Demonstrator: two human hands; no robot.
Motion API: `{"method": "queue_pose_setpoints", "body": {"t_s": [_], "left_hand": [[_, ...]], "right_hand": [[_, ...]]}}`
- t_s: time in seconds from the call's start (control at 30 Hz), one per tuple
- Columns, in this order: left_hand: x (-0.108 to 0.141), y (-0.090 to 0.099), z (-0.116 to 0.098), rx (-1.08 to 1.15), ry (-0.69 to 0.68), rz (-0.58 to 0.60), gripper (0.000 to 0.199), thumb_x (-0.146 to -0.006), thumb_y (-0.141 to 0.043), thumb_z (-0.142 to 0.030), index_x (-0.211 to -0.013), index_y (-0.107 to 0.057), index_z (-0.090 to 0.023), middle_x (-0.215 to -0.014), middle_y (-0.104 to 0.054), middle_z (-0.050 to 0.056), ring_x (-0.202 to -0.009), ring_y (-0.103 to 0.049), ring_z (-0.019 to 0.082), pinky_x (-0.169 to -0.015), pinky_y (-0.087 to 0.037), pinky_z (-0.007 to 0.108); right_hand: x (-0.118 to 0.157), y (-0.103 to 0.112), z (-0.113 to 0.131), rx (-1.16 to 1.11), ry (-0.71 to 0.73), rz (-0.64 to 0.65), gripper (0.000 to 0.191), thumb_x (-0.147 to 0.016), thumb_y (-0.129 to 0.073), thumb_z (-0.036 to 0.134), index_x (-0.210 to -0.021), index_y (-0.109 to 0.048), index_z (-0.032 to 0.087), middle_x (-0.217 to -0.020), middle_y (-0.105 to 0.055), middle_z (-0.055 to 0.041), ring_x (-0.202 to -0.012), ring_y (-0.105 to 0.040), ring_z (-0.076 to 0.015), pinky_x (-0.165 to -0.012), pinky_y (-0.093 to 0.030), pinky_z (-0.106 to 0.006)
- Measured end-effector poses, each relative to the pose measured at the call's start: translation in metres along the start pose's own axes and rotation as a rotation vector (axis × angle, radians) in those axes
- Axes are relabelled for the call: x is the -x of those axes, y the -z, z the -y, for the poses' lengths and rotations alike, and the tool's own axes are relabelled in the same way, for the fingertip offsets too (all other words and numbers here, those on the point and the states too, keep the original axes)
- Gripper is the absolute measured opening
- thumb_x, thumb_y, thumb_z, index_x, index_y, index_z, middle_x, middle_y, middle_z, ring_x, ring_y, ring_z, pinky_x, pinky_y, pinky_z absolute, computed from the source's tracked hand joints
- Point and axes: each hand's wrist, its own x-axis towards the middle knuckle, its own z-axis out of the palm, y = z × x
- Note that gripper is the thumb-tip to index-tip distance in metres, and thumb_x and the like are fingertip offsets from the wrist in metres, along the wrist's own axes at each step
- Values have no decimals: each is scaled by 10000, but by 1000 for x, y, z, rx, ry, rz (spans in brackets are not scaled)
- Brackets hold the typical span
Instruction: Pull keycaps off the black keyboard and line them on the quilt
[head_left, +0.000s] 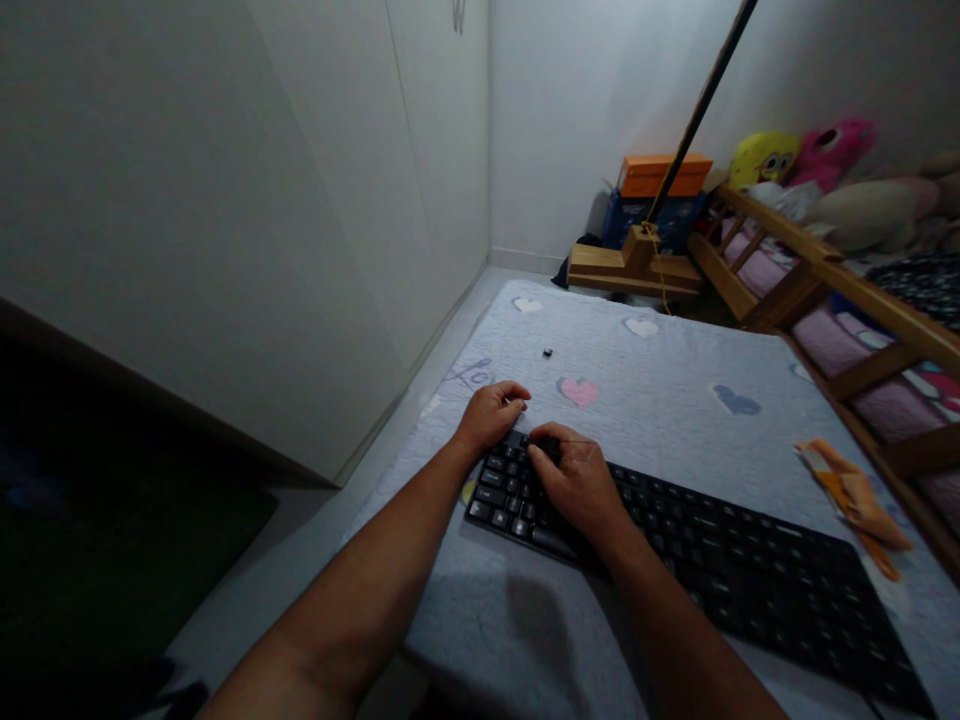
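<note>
A black computer keyboard (735,560) lies at a slant on the cloth-covered surface. My right hand (577,475) rests over its left part, thumb and forefinger brought together at the upper-left keys; whatever sits between the tips is too small to make out. Just beyond the keyboard's upper-left corner is my left hand (495,412), its fingers curled in toward the thumb. Whether it pinches anything is hidden. Farther off on the cloth lies a small dark piece (547,352), which looks like a loose keycap.
The quilted cloth (660,390) has heart prints. An orange cloth-like item (855,490) lies at right. Beyond are a wooden bed rail (847,265), a wooden stand with a pole (637,255), and an orange box (664,176). White cabinet doors (337,200) rise at left.
</note>
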Motion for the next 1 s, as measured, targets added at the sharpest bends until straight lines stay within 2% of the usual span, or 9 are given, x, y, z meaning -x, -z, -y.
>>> {"method": "queue_pose_setpoints", "body": {"t_s": [0.1,0.2,0.4,0.5,0.67,1.0], "left_hand": [[-1,0,0,-27,-1,-6,191,-793,-599,-209,-912,-739,-158,-817,-720,31,-746,-643,164,-733,-502,273],[-1,0,1,-31,-10,-7,191,-795,-597,-213,-910,-739,-157,-811,-711,29,-737,-632,160,-715,-489,268],[0,0,1,-42,-9,-5,197,-795,-600,-217,-920,-741,-157,-803,-706,27,-711,-610,152,-674,-469,258],[0,0,0,-43,-9,-3,201,-795,-604,-224,-924,-742,-154,-798,-704,26,-690,-599,147,-664,-466,257],[0,1,-1,-46,-2,0,205,-798,-597,-224,-925,-741,-154,-783,-701,24,-691,-606,149,-660,-469,255],[0,1,-2,-66,-7,-3,199,-792,-601,-216,-918,-743,-157,-787,-702,22,-706,-614,153,-681,-473,260]], "right_hand": [[-1,2,2,31,-2,9,190,-847,-550,212,-927,-719,180,-945,-782,-82,-905,-720,-241,-897,-524,-381],[-3,4,5,-16,-55,25,211,-831,-535,189,-920,-727,187,-915,-785,-63,-864,-725,-222,-852,-532,-345],[-6,7,4,-41,-115,29,197,-842,-549,248,-890,-728,184,-911,-788,-74,-839,-726,-223,-820,-540,-331],[-5,5,4,-21,-93,26,195,-848,-551,249,-906,-727,185,-902,-786,-73,-801,-723,-214,-787,-540,-320],[-1,0,4,47,-42,-12,172,-880,-555,248,-906,-715,191,-909,-777,-75,-842,-722,-219,-836,-525,-336],[2,-11,3,161,17,-49,122,-891,-569,213,-917,-686,194,-905,-753,-77,-853,-689,-217,-829,-489,-336]]}}
